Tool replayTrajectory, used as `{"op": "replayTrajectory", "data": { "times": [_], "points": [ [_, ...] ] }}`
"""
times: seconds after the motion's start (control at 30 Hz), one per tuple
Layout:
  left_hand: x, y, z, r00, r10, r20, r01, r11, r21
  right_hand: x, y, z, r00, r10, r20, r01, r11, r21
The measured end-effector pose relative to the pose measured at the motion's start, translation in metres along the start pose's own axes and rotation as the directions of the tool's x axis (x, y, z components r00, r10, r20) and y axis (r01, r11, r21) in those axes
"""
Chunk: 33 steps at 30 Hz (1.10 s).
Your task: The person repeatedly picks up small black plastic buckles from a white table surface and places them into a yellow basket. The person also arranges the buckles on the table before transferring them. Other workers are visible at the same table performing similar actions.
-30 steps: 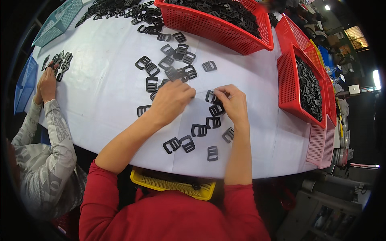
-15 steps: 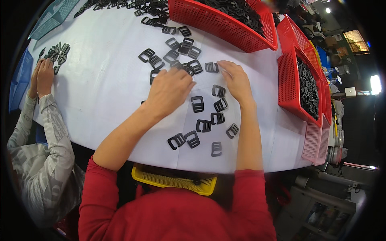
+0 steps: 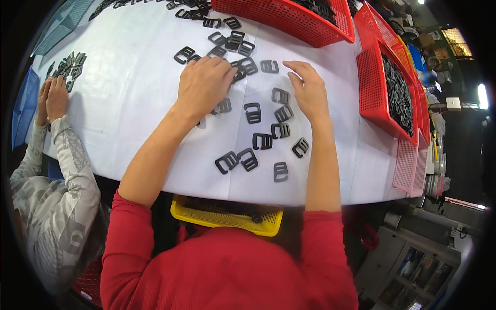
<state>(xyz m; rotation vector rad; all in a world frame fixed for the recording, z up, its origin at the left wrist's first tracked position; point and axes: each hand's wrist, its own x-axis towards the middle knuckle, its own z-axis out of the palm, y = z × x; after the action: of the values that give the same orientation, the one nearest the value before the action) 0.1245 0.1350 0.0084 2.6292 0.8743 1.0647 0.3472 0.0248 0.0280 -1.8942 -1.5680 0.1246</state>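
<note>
Black and dark grey slotted plastic buckles point(image 3: 252, 113) lie scattered on the white table between my forearms. Over a cluster of them rests my left hand point(image 3: 203, 85), palm down, its fingers bent and close together; the fingertips are hidden, so whatever they hold does not show. A slightly blurred grey buckle point(image 3: 222, 106) lies beside that wrist. My right hand point(image 3: 310, 90) is open, with thumb and forefinger apart and nothing between them. Just left of its fingertips lies a single grey buckle point(image 3: 269, 66), with a small gap.
Red baskets of black pieces stand at the far side point(image 3: 289, 20) and at the right point(image 3: 373, 88). A pink basket point(image 3: 408, 165) is at the right edge, a yellow one point(image 3: 227, 214) below the table edge. On the left, a co-worker's hands point(image 3: 54, 98) are by another buckle pile point(image 3: 67, 67).
The whole view has shifted, so the table sits higher in the picture. Against the buckles, my left hand has moved left, uncovering a grey buckle. My right fingertips have drawn slightly away from the single buckle.
</note>
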Motion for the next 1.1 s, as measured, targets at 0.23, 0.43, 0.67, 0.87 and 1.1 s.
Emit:
{"op": "replayTrajectory", "data": {
  "times": [0.23, 0.43, 0.67, 0.87, 1.1],
  "points": [
    [-0.005, 0.005, 0.000, 0.999, 0.034, 0.034, -0.034, 0.999, -0.004, -0.080, -0.021, -0.009, 0.999, 0.008, -0.047, -0.012, 0.998, -0.070],
    [-0.003, -0.004, 0.007, 1.000, 0.028, -0.007, -0.028, 1.000, -0.006, -0.097, -0.015, -0.002, 0.984, 0.096, -0.147, -0.114, 0.987, -0.117],
    [-0.001, -0.003, 0.009, 0.994, 0.109, -0.001, -0.109, 0.992, -0.066, -0.079, -0.023, 0.003, 0.991, 0.064, 0.114, -0.052, 0.993, -0.107],
    [0.000, -0.006, 0.004, 0.990, 0.131, -0.048, -0.134, 0.988, -0.072, -0.120, -0.048, -0.007, 1.000, -0.018, 0.024, 0.021, 0.988, -0.156],
    [-0.001, -0.010, 0.006, 0.997, 0.064, -0.030, -0.068, 0.989, -0.129, -0.171, -0.098, 0.020, 0.975, -0.131, 0.180, 0.154, 0.980, -0.125]
  ]
}}
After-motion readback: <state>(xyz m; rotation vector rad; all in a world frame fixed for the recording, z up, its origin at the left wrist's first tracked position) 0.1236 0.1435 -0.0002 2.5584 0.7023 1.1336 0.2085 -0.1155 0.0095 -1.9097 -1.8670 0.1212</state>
